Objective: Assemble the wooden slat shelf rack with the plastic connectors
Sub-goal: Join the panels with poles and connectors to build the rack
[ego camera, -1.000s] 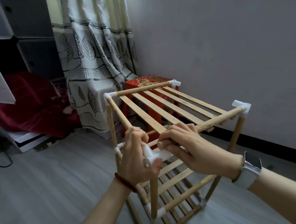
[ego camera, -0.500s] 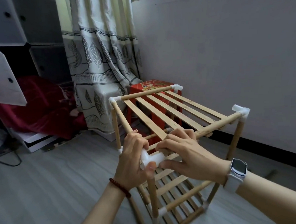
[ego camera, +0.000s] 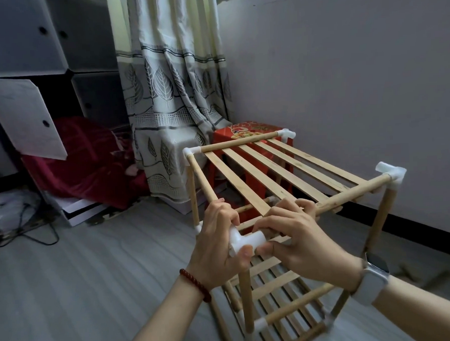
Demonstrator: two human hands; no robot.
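A wooden slat shelf rack point(ego camera: 276, 173) stands on the floor, with a top shelf of several slats and lower slat shelves. White plastic connectors sit at its corners, such as the far right one point(ego camera: 392, 173). At the near left top corner, my left hand point(ego camera: 217, 238) grips the left side rail and the white corner connector point(ego camera: 244, 241), thumb under it. My right hand point(ego camera: 295, 234) curls around the near front rail point(ego camera: 350, 196) where it meets that connector, thumb pressed to the connector's end. The joint itself is mostly hidden by my fingers.
A red plastic stool point(ego camera: 250, 132) stands behind the rack by the patterned curtain point(ego camera: 173, 94). A grey wall point(ego camera: 344, 72) runs along the right. Storage cubes with a red cloth point(ego camera: 87, 156) and cables point(ego camera: 26, 227) lie at the left on the grey floor point(ego camera: 94, 281).
The view has tilted up and pulled back a little. Both hands stay on the near left corner; my right hand has slid closer to the white connector along the front rail.
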